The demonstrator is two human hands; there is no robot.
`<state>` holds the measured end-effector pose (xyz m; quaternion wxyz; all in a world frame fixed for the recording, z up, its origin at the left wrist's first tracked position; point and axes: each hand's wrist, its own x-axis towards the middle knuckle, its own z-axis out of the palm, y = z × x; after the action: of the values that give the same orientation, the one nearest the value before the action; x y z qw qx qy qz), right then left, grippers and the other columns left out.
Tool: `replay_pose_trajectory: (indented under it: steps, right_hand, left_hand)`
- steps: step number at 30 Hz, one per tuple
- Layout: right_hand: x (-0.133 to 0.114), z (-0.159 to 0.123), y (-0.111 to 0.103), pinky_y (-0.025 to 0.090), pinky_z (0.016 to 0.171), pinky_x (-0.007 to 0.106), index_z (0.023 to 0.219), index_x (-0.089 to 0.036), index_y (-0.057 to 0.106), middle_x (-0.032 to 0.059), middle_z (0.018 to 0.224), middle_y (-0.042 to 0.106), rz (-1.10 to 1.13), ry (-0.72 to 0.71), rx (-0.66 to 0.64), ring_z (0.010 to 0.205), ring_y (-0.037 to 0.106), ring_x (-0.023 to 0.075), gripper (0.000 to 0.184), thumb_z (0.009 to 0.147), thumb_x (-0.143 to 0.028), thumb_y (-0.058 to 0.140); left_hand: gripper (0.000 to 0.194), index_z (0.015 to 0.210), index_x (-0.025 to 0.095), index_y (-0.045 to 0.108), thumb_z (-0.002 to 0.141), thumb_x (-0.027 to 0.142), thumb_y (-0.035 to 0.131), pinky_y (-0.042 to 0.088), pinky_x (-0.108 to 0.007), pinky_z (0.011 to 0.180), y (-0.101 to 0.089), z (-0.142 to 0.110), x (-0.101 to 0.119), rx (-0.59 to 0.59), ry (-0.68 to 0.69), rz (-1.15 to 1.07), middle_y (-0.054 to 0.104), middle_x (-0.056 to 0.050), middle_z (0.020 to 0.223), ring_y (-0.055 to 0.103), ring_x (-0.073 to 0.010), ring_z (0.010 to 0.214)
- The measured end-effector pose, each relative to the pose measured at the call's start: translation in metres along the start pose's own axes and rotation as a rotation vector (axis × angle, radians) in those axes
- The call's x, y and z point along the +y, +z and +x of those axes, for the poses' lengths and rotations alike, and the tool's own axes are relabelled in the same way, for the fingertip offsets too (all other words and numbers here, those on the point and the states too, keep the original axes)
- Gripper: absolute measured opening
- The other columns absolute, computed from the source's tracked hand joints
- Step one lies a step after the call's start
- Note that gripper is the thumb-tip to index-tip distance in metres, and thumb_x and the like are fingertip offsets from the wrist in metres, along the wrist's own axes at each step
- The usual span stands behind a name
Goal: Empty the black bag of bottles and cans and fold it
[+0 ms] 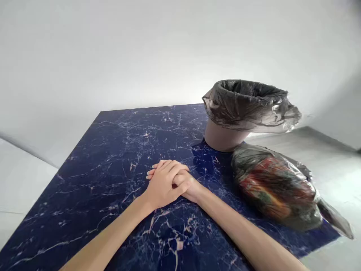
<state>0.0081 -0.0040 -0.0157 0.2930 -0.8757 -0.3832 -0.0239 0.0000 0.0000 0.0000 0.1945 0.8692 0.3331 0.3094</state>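
- Resting on a dark blue, marble-patterned table (113, 158), a person's two bare hands meet near the middle of the surface, one laid over the other.
- On top, the left hand (165, 181) is loosely unfolded, its fingers lying across the back of the other hand and its thumb set apart from them; it touches that hand and has hold of no object.
- Underneath, the right hand (189, 183) reaches in from the right, mostly covered; its fingertips show beyond the upper hand's far side. How far its palm is open, or whether anything lies beneath it, cannot be told.
- To the right of the hands and farther back, a pinkish-brown bin (222, 136) stands upright on the table, well apart from both.
- Over its rim hangs a dark, see-through plastic liner (239, 109), its mouth open and its loose folds bulging out to the right.
- Nearer the viewer lies a filled plastic bag (279, 188), just beside the bin's base, red, orange and green showing through its crumpled film; its gathered tail points toward the table's right corner.
- Behind the scene rises a plain white wall (141, 49).
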Motion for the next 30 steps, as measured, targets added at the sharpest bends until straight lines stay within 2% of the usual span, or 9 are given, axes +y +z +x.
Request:
replay_pose_trajectory:
  steps: [5,11,16,20,25,30]
  right_hand:
    - [-0.005,-0.003,-0.003,0.046,0.116,0.046,0.14,-0.024,0.07,0.0153,0.137,0.07,0.07,0.003,0.0,0.137,0.062,0.0356,0.06,0.091,0.003,0.047]
    - [-0.002,-0.001,0.001,0.048,0.115,0.043,0.149,-0.018,0.063,0.0197,0.143,0.066,0.221,0.052,-0.015,0.142,0.059,0.0344,0.067,0.094,0.005,0.034]
    - [0.0,-0.001,0.006,0.048,0.117,0.045,0.157,-0.024,0.058,0.0167,0.146,0.065,0.343,0.089,-0.016,0.146,0.057,0.0322,0.073,0.097,0.003,0.026]
    - [0.0,-0.003,0.008,0.046,0.118,0.044,0.156,-0.026,0.057,0.0154,0.147,0.064,0.404,0.119,-0.012,0.151,0.053,0.0295,0.07,0.1,-0.001,0.022]
    - [-0.001,-0.002,0.008,0.048,0.115,0.043,0.152,-0.025,0.06,0.016,0.143,0.065,0.43,0.129,0.004,0.148,0.055,0.0287,0.067,0.101,-0.004,0.022]
    - [-0.003,0.0,0.004,0.048,0.112,0.046,0.148,-0.03,0.065,0.0126,0.132,0.071,0.371,0.109,0.025,0.14,0.06,0.0311,0.071,0.098,-0.003,0.024]
  left_hand:
    - [0.036,0.126,0.021,0.069,0.109,0.047,0.05,0.042,-0.05,0.108,-0.001,0.0,0.001,0.004,0.001,0.001,0.076,-0.007,0.119,0.066,-0.0286,0.112]
    - [0.034,0.123,0.022,0.069,0.109,0.046,0.05,0.042,-0.05,0.108,-0.001,0.0,0.002,0.015,0.016,-0.002,0.076,-0.006,0.117,0.066,-0.0287,0.111]
    - [0.033,0.123,0.021,0.069,0.109,0.045,0.051,0.043,-0.049,0.108,-0.001,0.0,0.002,0.022,0.019,-0.005,0.076,-0.006,0.116,0.066,-0.0286,0.111]
    - [0.033,0.123,0.022,0.069,0.109,0.045,0.05,0.043,-0.049,0.108,-0.001,0.001,0.002,0.023,0.022,-0.002,0.077,-0.006,0.117,0.066,-0.029,0.112]
    - [0.034,0.123,0.021,0.069,0.11,0.045,0.049,0.043,-0.05,0.107,-0.001,0.0,0.002,0.024,0.022,0.004,0.077,-0.007,0.117,0.066,-0.029,0.111]
    - [0.034,0.123,0.021,0.069,0.11,0.044,0.049,0.044,-0.051,0.106,-0.001,0.0,0.002,0.019,0.021,0.007,0.077,-0.007,0.118,0.066,-0.0287,0.111]
